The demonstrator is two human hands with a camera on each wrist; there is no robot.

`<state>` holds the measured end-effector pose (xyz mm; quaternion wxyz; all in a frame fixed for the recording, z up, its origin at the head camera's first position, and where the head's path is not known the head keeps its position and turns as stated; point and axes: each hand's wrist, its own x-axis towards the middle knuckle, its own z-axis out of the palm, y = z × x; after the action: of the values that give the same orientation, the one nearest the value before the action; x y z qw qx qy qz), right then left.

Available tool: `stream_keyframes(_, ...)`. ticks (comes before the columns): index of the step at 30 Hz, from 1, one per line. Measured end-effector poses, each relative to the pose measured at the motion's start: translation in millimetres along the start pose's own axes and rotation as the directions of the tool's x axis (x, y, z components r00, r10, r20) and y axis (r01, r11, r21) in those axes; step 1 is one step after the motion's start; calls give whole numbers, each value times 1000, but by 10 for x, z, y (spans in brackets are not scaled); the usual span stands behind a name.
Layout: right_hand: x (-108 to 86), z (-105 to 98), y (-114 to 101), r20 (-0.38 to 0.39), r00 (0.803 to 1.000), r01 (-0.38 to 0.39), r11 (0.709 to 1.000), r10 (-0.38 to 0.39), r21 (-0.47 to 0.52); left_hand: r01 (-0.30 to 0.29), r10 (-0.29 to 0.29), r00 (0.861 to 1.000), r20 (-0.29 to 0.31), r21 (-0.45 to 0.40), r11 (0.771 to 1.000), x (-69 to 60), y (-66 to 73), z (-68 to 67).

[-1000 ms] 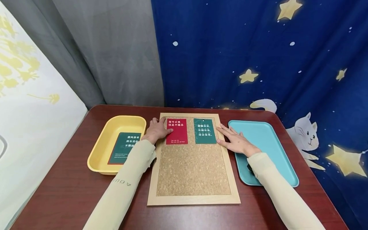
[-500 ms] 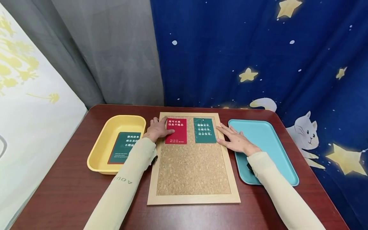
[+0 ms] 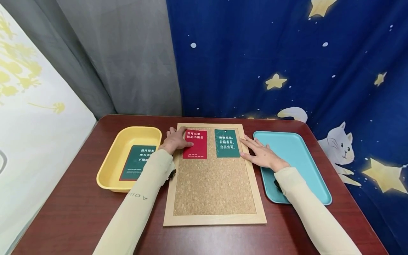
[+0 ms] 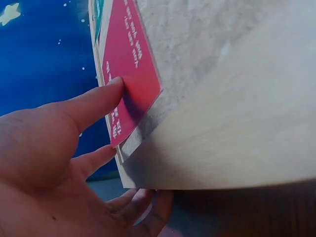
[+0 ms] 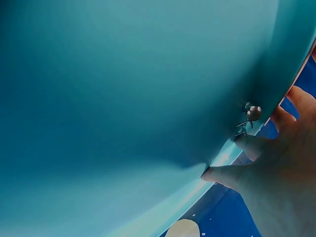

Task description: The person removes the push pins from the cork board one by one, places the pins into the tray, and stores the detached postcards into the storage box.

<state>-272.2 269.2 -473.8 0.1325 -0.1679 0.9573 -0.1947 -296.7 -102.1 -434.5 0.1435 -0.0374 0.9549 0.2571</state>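
A red card (image 3: 197,148) lies slightly tilted at the upper left of a wood-framed cork board (image 3: 214,187). My left hand (image 3: 175,140) rests at the board's left edge, with its thumb on the face of the red card. In the left wrist view, the index fingertip touches the card's corner. To the right is a green card (image 3: 227,143) with a small round pin head at its top. My right hand (image 3: 261,156) rests at the board's right edge, fingers spread, thumb beside the green card.
A yellow bin (image 3: 116,173) on the left holds another green card (image 3: 137,164). On the right lies a blue tray (image 3: 294,152); small metal pins (image 5: 253,112) sit inside its rim in the right wrist view. All stand on a dark red table (image 3: 76,198).
The red card has turned slightly, its lower end shifting a little to the left under my left thumb. My right hand and the green card have stayed put.
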Motion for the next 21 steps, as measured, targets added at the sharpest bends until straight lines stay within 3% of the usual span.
stream_keyframes(6, -9, -10, -13, -2, 1000, 1, 1000, -1, 2, -12, 10, 995, -103, -12, 1000, 53, 10, 67)
stream_keyframes(12, -10, -7, -5, -4, 1000, 2, 1000, -2, 11, -72, 67, 974, -216, -19, 997, 8, 75, 90)
stream_keyframes(21, -15, -14, -15, -1, 1000, 2, 1000, -2, 20, -104, 94, 962, -257, -25, 994, 4, 91, 150)
